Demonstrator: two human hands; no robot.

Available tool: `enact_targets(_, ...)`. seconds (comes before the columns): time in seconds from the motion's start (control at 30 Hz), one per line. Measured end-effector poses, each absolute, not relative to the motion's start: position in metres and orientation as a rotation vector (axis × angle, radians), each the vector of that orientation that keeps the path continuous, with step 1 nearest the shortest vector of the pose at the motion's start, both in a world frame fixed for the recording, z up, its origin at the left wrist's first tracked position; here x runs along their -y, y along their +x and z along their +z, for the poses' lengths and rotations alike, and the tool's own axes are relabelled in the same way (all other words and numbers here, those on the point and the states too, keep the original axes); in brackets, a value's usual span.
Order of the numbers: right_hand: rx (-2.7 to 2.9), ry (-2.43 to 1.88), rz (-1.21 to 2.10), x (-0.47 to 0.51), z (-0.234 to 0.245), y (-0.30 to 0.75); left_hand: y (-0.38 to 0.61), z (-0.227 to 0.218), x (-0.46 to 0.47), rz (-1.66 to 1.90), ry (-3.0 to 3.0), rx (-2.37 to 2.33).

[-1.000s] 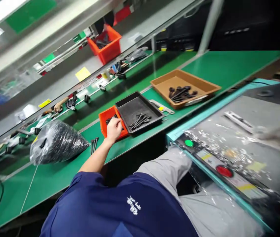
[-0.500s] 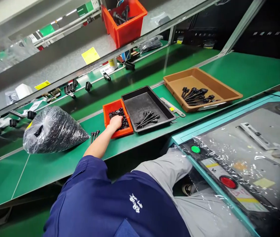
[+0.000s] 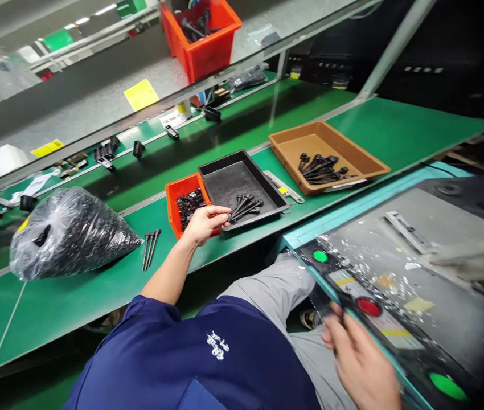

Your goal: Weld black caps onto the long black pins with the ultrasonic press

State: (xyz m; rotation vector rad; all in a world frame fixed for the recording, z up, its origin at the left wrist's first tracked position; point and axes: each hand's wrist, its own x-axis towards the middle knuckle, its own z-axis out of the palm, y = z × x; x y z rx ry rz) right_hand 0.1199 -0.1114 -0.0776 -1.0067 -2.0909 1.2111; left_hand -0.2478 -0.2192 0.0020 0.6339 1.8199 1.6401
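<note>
Left hand [image 3: 205, 223] is out at centre frame, hovering over the near right corner of the small orange bin [image 3: 181, 200], fingers curled onto the thumb in a tight pinch. Whether one of the bin's tiny black parts sits inside that pinch, I can't make out. Just right of the fingertips sits the black tray [image 3: 225, 181], touching the bin side by side, with a small heap of black bolts [image 3: 245, 206] in it. Their shafts run from lower left to upper right, with the plain ends toward the hand and the heads away. That left hand is by far the nearer one. The right hand [image 3: 361, 359] is down in the lower right corner, blurred against the edge of the machine panel [image 3: 438, 296], and I can't tell if it is open or closed. The count: two trays, the black one and a brown tray [image 3: 361, 155] further right holding its own bolt pile. There are two orange bins, with the large orange bin [image 3: 208, 48] on the shelf at top, and one bag of black parts [image 3: 66, 233] at left. What looks like three loose bolts [image 3: 150, 249] lie between bag and bin. The bolts in both trays overlap too much to count exactly.
</note>
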Motion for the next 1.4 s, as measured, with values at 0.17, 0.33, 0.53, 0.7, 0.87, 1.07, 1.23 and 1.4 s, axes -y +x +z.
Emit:
enact_targets(0.17,2.11,-0.8,1.15,0.103,-0.061,0.066,-0.174,0.001,0.158,1.5,0.601,-1.285)
enact_targets(0.33,2.108,-0.767,1.043,0.087,-0.041,0.063,-0.142,-0.001,0.119,1.341,0.706,-1.085)
enact_targets(0.53,2.112,-0.835,0.958,0.078,-0.035,0.081,-0.133,-0.005,0.099,1.258,0.975,-1.134)
enact_targets(0.7,2.088,-0.893,1.045,0.072,-0.034,0.085,-0.125,-0.007,0.093,1.259,1.157,-1.184)
enact_targets(0.87,2.023,-0.965,0.974,0.074,-0.036,0.084,-0.113,-0.008,0.094,1.263,1.41,-1.234)
enact_targets(1.07,1.999,-0.983,0.854,0.078,-0.034,0.085,-0.1,-0.011,0.09,1.324,1.518,-1.163)
enact_targets(1.23,1.997,-1.054,0.63,0.083,-0.033,0.085,-0.09,-0.008,0.082,1.395,1.241,-1.246)
enact_targets(1.4,1.962,-1.029,0.934,0.081,-0.029,0.09,-0.083,-0.009,0.08,1.474,1.142,-1.229)
